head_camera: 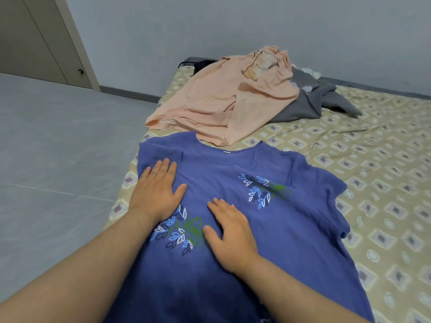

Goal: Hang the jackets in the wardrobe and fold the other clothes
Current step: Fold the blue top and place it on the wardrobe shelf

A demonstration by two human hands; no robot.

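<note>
With our left hand [156, 191] and right hand [229, 231] flat and open on the blue T-shirt [256, 229], we should push every bump out before folding.

Left hand [157, 191] flat, palm down, fingers [163, 167] straight. Right hand [231, 231] flat, palm down, fingers together.

The hem of the blue T-shirt [268, 229] is being cut off by the picture's bottom edge, as are both forearms. Part of its lower leaf print is being covered by the left hand [155, 194] and the right hand [231, 234]. Its neck label [226, 152] is being shown too small for reading. Toward the far edge of the mattress [384, 159], a grey garment [310, 99] is being largely hidden under a peach shirt [221, 101]. A black item [200, 65] and a white item [309, 71] behind them are being left unidentifiable. The mattress is being cropped at the right.
</note>
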